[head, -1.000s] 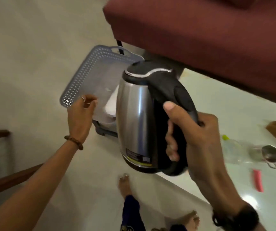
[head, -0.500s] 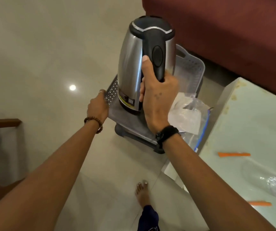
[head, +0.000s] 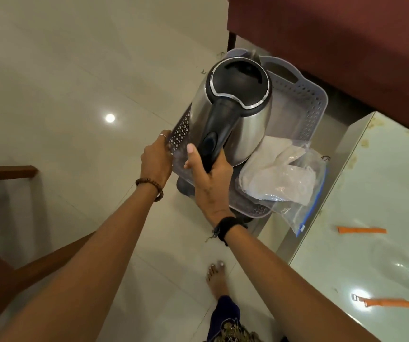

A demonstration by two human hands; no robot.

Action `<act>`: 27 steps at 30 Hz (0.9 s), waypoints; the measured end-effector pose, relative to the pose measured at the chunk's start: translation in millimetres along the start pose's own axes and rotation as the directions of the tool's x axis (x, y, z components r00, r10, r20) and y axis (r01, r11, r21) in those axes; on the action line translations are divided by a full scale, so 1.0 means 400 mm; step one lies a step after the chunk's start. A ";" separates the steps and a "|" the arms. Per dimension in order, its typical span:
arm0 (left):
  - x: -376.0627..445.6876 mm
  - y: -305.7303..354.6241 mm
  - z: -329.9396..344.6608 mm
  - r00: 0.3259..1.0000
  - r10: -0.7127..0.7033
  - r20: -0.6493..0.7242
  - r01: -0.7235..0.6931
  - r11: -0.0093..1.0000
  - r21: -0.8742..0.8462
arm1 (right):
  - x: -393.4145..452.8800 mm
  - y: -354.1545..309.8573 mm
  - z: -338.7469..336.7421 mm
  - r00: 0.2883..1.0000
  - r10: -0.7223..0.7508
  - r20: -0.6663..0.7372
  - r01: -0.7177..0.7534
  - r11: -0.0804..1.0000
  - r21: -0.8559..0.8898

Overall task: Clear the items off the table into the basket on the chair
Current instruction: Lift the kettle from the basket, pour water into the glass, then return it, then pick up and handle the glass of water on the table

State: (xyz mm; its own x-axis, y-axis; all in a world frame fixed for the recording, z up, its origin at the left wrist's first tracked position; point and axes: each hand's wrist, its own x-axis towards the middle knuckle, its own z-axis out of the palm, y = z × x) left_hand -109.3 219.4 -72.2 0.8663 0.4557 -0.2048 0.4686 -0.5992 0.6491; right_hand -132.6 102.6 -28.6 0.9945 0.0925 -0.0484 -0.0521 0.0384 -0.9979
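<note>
- Right hand [head: 208, 178]: clenched round the black handle of the electric kettle [head: 233, 112], which hangs over the grey perforated basket [head: 304, 112].
- Left hand [head: 155, 159]: fingers clasped on the basket's near rim, beside the kettle.
- Zip-lock bag [head: 279, 181]: in the basket, right of the grip.
- Table [head: 371, 206]: further right.

I could read no text, label, brand or number anywhere: none on the kettle [head: 233, 112] I held, none on the basket [head: 304, 104], none on the table [head: 376, 193].
</note>
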 end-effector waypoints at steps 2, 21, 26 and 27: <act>-0.018 -0.005 0.001 1.000 -0.018 0.007 0.019 0.997 -0.079 | -0.002 0.003 -0.024 0.992 0.008 0.129 -0.002 0.999 -0.051; -0.748 0.406 0.508 0.918 0.310 0.249 -0.224 0.921 -0.319 | -0.363 -0.002 -0.938 0.926 0.000 -0.377 -0.158 0.908 -0.389; -0.813 0.492 0.690 0.777 0.411 0.478 -0.269 0.902 -0.338 | -0.488 0.037 -1.199 0.827 0.019 -0.562 -0.273 0.887 -0.373; -0.810 0.502 0.720 0.762 0.408 0.503 -0.256 0.903 -0.344 | -0.500 0.048 -1.231 0.811 0.016 -0.585 -0.281 0.887 -0.365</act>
State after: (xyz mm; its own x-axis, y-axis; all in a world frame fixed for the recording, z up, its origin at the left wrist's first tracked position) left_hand -246.3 -238.0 -86.5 0.9382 -0.2284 -0.2602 0.1419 -0.4317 0.8908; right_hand -287.9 -405.0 -59.4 0.8586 -0.5063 -0.0806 -0.2929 -0.3554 -0.8876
